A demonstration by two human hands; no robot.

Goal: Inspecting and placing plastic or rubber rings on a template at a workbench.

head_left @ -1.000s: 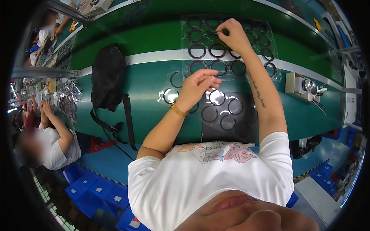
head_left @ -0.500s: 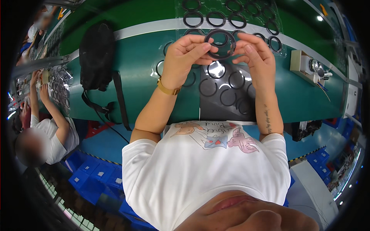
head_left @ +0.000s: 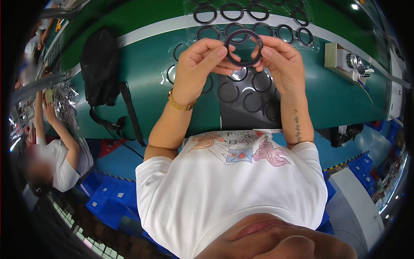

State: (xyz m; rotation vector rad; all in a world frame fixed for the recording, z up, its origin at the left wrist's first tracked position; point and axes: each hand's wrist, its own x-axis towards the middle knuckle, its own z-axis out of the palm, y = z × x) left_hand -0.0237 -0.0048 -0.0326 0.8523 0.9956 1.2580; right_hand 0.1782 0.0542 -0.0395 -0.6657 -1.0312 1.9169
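Observation:
A black ring (head_left: 228,39) is held up in front of me above the green table. My left hand (head_left: 202,60) pinches its left side between thumb and fingers. On the opposite side, my right hand (head_left: 280,58) grips the ring with thumb and curled fingers. Just beyond it, a clear plastic tray (head_left: 317,43) holds several similar black rings (head_left: 205,14). Under my hands, thinner open black rings (head_left: 228,92) lie on a dark sheet (head_left: 241,121); some of them are partly hidden.
A black bag (head_left: 100,64) with a loose strap (head_left: 131,110) lies at the left on the green table (head_left: 164,103). On the right stands a small open box (head_left: 335,60) with metal parts and thin tools. Another person (head_left: 64,159) works farther left.
My right hand, with fingers spread beside the ring before, has closed on its right side. The ring has turned to face me more squarely. My left hand keeps its hold.

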